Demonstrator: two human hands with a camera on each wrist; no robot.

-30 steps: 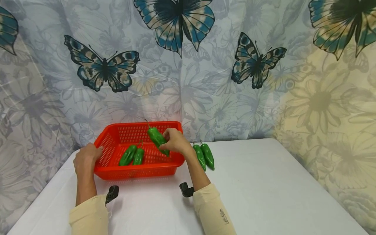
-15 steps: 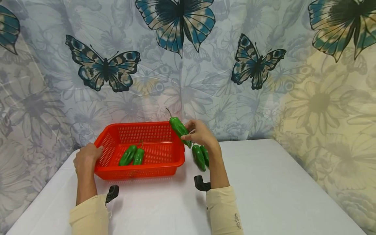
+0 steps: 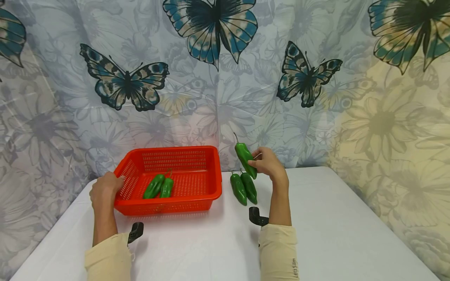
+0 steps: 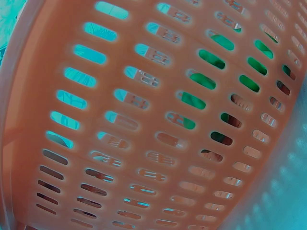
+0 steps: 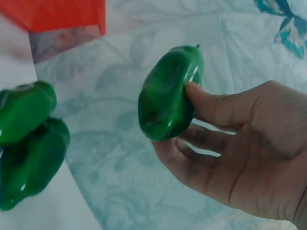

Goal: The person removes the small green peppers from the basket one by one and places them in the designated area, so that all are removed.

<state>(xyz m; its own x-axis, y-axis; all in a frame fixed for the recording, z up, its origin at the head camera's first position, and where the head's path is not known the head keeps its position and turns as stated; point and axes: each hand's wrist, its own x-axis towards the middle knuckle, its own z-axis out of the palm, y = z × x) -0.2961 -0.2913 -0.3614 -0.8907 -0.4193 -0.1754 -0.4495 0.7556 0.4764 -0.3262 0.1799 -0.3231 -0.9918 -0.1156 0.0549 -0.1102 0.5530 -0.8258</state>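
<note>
A white surface [image 3: 337,226] is extending across the lower head view. Behind it, a fabric backdrop [image 3: 197,132] is displaying pale floral motifs [image 3: 230,103]. A left butterfly print [image 3: 127,84] and a right butterfly print [image 3: 308,78] are flanking a vertical crease [image 3: 216,121]. A larger butterfly print [image 3: 216,19] is running past the top edge between them. A yellow daisy print [image 3: 382,121] is marking the right side.

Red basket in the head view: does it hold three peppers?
No, only two green peppers lie in the red basket.

The right hand [image 3: 270,163] pinches, well apart from the gripping left hand [image 3: 105,189].
</note>
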